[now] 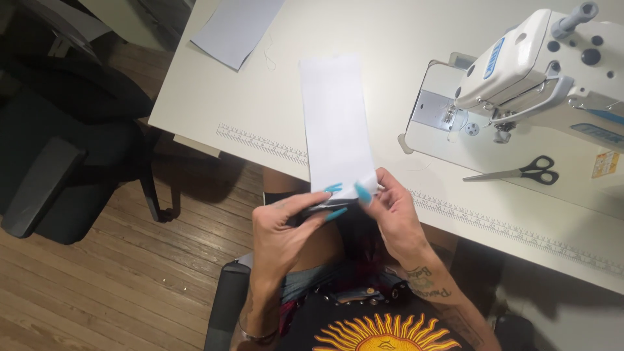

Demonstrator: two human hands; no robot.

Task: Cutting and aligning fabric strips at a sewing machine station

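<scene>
Gripping 1 white strip (337, 123), 2 hands (338, 218), 1 scissors (523, 172)

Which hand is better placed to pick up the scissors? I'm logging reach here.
Right. The right hand is nearer the scissors, which lie on its side; the left hand would have to cross over.

Both hands met at the table (208, 97) edge: the left hand (283, 227) and right hand (393, 208) pinched the near end of a long white fabric strip (335, 120). Scissors (520, 172) lay beside the white sewing machine (539, 65), near the printed ruler (507, 227).
</scene>
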